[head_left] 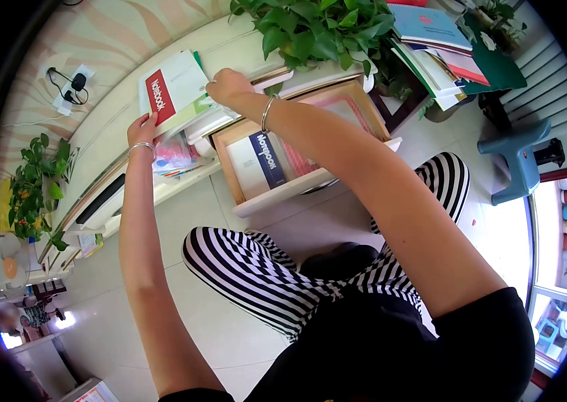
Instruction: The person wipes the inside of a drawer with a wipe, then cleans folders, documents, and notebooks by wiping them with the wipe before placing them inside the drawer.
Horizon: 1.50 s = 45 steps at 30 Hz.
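A white notebook with a red band reading "Notebook" lies on the white desk top, with green edges showing under it. My left hand pinches its near left corner, thumb over the red band. At the notebook's right edge is my right hand, its fingers curled against that side; the fingertips are partly hidden. Below my right forearm, a pulled-out drawer holds another notebook with a dark blue band, beside something pink and white in a grid pattern.
A leafy potted plant stands on the desk beyond my right hand. Books and papers are piled at the right, near a blue stool. Left of the drawer is an open compartment with colourful packets. Another plant is at far left.
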{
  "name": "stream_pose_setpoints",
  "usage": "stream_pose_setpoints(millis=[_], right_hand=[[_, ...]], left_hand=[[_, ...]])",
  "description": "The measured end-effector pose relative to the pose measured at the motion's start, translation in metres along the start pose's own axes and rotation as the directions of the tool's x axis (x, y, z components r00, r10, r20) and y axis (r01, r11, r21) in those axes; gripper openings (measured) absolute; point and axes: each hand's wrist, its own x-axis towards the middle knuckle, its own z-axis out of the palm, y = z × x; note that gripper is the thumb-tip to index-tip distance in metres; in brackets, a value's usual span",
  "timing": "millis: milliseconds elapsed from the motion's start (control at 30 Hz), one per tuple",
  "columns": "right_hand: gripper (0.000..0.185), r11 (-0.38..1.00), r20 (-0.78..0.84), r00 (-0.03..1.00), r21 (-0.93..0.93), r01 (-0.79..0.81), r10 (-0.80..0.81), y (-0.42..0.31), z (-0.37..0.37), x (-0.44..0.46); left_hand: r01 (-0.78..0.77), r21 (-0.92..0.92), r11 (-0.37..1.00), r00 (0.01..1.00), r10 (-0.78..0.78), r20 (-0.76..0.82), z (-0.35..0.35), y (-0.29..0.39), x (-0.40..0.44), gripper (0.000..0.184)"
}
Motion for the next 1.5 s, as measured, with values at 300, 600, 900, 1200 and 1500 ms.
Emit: stream_pose_setpoints(millis=[300,600,900,1200,1500], right_hand=[[0.026,0.93,0.009,0.998,0.363,-0.063,0.064,-0.028,-0.012,0.014],[0.012,0.584,0.318,0.948,0.77,-0.256,-0.005,0.036,-0.097,-0.132],[0.006,0.639,0.248,0.96,0.761,-0.112,-0.127,0.154,-0.16,-0.237],[0.011,0.9,0.337,0.94,0.424,-0.103,-0.051,0.203,-0.197,-0.247],[0.016,0.955,-0.182,0.963,0.184,0.233,-0.2,0.161,-0.201,-0.179]], left_hand=[[0.058,-0.261,0.963,0.998,-0.065,-0.019,-0.006,-0.017,0.036,0.024],[-0.535,-0.058,0.843,0.842,0.527,-0.112,0.008,0.026,-0.099,0.043],[0.684,-0.648,0.336,0.698,-0.04,0.715,0.12,-0.025,-0.235,0.048],[0.798,-0.432,0.42,0.446,0.069,0.892,0.188,-0.046,-0.236,0.034],[0.726,-0.376,0.576,0.407,0.081,0.91,0.21,-0.026,-0.274,0.056]])
